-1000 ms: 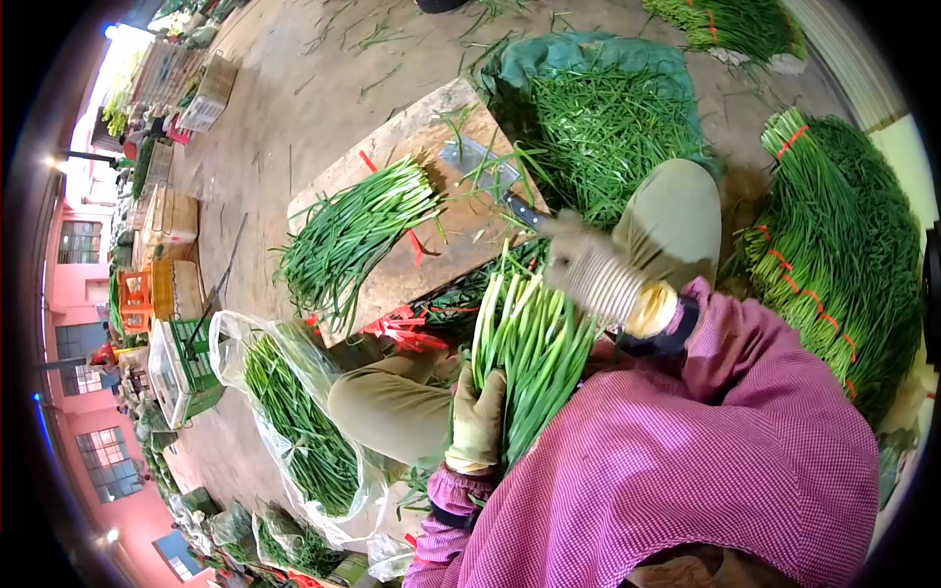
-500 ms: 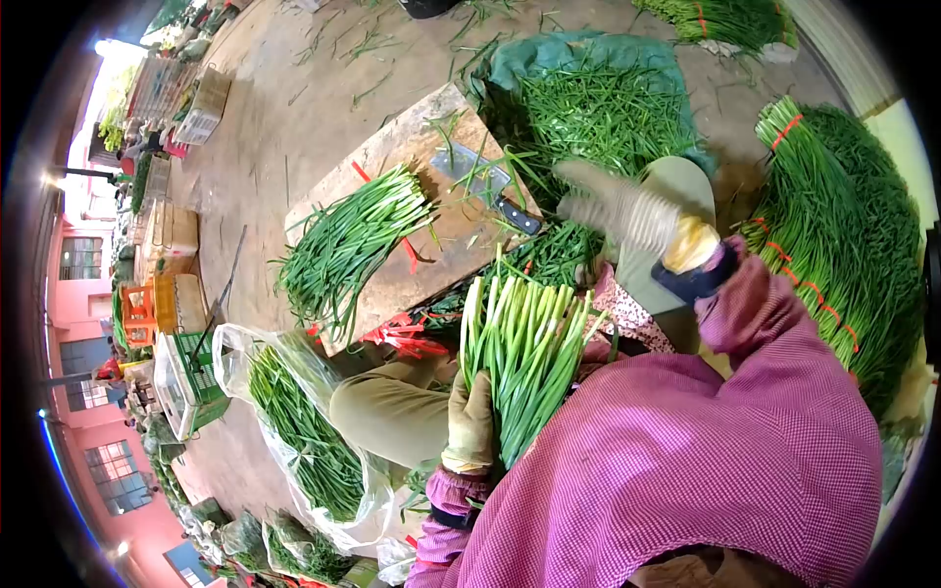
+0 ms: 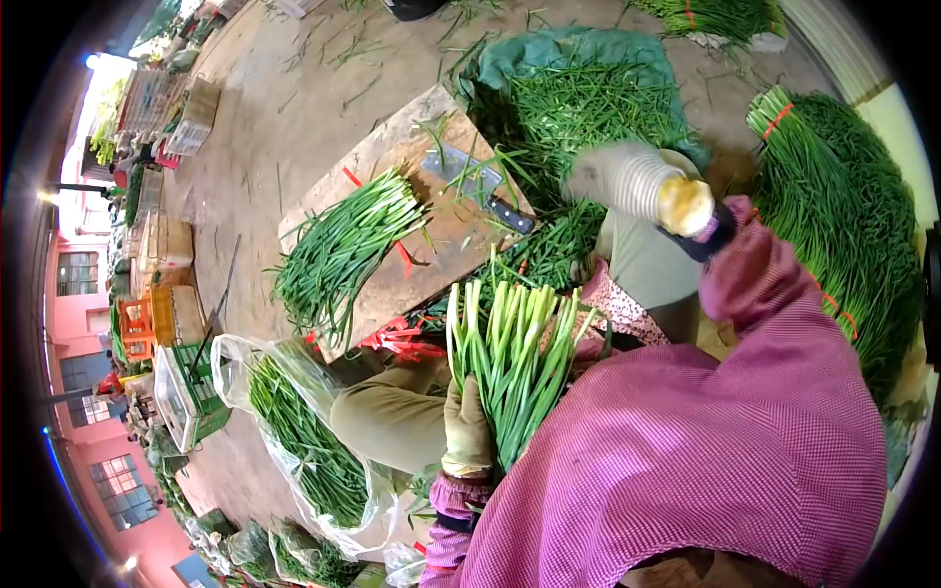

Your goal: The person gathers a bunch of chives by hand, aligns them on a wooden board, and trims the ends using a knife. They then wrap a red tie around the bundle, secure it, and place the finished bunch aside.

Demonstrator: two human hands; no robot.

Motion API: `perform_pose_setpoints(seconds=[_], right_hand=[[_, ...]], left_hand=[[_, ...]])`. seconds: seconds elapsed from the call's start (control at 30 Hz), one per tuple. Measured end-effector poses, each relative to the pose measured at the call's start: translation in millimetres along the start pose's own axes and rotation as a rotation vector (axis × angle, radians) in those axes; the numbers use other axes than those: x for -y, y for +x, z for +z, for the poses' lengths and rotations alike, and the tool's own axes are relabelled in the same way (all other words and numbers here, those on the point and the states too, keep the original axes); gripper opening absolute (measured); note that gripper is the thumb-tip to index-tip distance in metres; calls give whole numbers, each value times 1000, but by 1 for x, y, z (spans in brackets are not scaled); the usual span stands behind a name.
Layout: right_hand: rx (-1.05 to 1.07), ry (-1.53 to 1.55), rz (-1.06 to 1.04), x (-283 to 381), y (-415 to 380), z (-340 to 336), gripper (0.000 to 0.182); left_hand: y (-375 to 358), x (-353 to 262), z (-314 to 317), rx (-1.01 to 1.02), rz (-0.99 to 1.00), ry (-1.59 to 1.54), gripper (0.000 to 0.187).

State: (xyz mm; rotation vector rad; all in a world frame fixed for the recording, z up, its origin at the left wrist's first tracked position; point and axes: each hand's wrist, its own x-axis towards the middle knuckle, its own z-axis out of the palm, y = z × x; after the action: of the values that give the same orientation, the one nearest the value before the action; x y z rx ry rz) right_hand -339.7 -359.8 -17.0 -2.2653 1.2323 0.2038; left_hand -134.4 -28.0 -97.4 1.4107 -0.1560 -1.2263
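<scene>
My left hand (image 3: 468,431), in a pale work glove, is closed around a bunch of garlic chives (image 3: 520,358), pale stem ends pointing up and away from my lap. My right hand (image 3: 616,178), gloved with a ribbed cuff, is raised above my right knee near the chive trimmings (image 3: 608,106); motion smears its fingers. Ahead, a wooden board (image 3: 368,304) carries another bunch of garlic chives (image 3: 348,235) lying over a red tie. Beside it on the board rests a cleaver (image 3: 470,178) with a black handle.
Red ties (image 3: 400,339) lie by the board's near edge. At left, a clear plastic bag (image 3: 235,367) holds more chives. Large tied bundles (image 3: 833,216) are stacked at right. A green cloth (image 3: 627,47) lies under the trimmings. Crates (image 3: 191,397) stand farther left.
My right hand has moved slightly upward, still blurred. The left hand keeps its grip on the bunch, and the view has shifted a little.
</scene>
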Motion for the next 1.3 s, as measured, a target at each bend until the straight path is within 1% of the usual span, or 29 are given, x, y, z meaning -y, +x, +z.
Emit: perform_pose_setpoints(seconds=[0.07,0.1,0.13,0.17,0.2,0.27,0.3,0.33,0.4,0.43,0.47,0.53,0.6,0.63,0.67,0.73,0.8,0.83,0.93,0.97,1.0,1.03,1.07,1.1,1.17,1.2,1.23,1.27,1.3], right_hand=[[590,-41,-86,-3,-21,-4,49],[515,-18,-222,-19,-31,27,53],[439,6,-361,-36,-35,76,58],[495,420,-437,-41,-32,128,55],[541,841,-504,-39,-33,164,52],[687,964,-29,3,-56,125,50],[208,622,-799,-16,-37,167,59],[211,623,-809,-11,-31,176,59],[16,290,-747,15,-17,182,70],[322,1077,-447,50,-29,138,86],[300,1101,-460,59,-31,129,104],[310,1212,-494,71,-25,129,98],[322,1375,-385,76,-16,151,87],[365,1508,-395,83,-19,141,74],[395,1542,-342,85,-21,137,68],[455,1553,-395,86,-18,135,61],[601,1795,-260,89,-21,138,53],[603,1799,-275,88,-21,138,54],[627,1794,-359,84,-18,144,61],[633,1755,-372,85,-17,142,65],[611,1731,-315,95,-28,124,55],[597,1748,-323,96,-24,130,50],[581,1766,-331,97,-20,134,44],[544,1871,-221,102,-23,141,33],[539,1840,-266,102,-16,136,32],[527,1822,-307,103,-12,134,31],[481,1987,-253,109,-13,121,30],[448,2075,-308,110,-8,107,31],[391,2053,-362,106,-7,83,32]], left_hand=[[2,-2,0,11,5,5,27],[3,-3,1,37,-5,-4,27],[3,-4,0,59,-14,-13,27],[4,-3,2,46,-17,-12,28],[4,-2,1,69,16,56,36],[3,-6,10,111,136,195,44],[1,-10,15,146,215,301,49],[-1,-12,14,165,288,415,50],[-7,-12,20,246,218,260,53],[-7,-12,18,213,387,607,55],[-10,-17,23,202,402,661,56],[-16,-24,26,177,428,788,57],[-21,-23,29,142,531,918,58],[-19,-23,29,163,656,1025,59],[-20,-24,30,157,648,1109,60],[-26,-31,33,159,611,1150,60],[-29,-36,40,164,685,1214,61],[-29,-34,40,156,723,1252,62],[-24,-34,38,214,734,1190,64],[-25,-35,39,211,716,1188,64],[-29,-36,40,206,695,1187,64],[-30,-38,41,193,712,1204,63],[-33,-42,43,196,672,1209,62],[-34,-43,41,214,661,1133,62],[-35,-53,31,261,623,1029,64],[-37,-57,25,234,692,1058,65],[-43,-64,20,241,610,1013,67],[-51,-73,15,248,529,966,68],[-59,-80,10,215,481,1021,72]])
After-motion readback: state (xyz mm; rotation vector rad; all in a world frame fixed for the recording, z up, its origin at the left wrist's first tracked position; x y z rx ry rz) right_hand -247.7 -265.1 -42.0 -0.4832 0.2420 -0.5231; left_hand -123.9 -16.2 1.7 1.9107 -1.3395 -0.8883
